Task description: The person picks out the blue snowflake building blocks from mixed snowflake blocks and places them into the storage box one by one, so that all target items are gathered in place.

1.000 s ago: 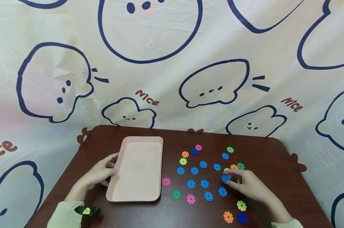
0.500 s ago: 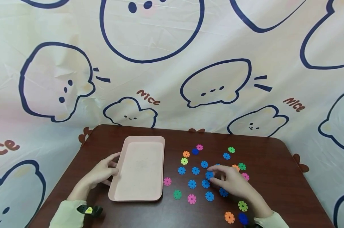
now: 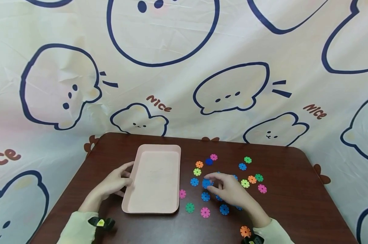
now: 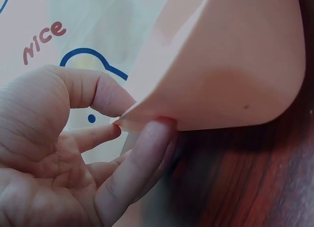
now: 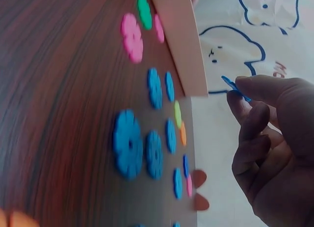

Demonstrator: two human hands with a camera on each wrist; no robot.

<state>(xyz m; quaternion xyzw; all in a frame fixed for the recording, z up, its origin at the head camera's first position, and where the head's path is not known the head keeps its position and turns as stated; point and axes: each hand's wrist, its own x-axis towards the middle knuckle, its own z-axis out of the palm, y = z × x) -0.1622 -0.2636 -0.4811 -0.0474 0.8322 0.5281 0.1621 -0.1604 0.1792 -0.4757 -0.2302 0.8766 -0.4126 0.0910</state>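
In the head view my left hand (image 3: 113,182) is at the left side of a shallow pale pink tray (image 3: 155,181). The left wrist view shows its thumb and fingers (image 4: 140,163) pinching the tray's rim. My right hand (image 3: 229,189) pinches a blue notched disc (image 3: 206,183) between thumb and index finger. In the right wrist view that disc (image 5: 230,84) is seen edge-on, lifted off the table. Beneath and around the right hand lie more blue discs (image 3: 224,209), some partly hidden by it. The tray holds no discs.
More notched discs lie scattered right of the tray: pink (image 3: 205,212), green (image 3: 190,207), orange (image 3: 245,231), yellow-green (image 3: 245,183) and dark blue (image 3: 209,161). They rest on a dark brown table (image 3: 296,203). A printed cloth (image 3: 177,84) hangs behind.
My right hand has travelled left with the blue disc, from the right-hand discs toward the tray. The tray has shifted slightly right, with the left hand on its rim.
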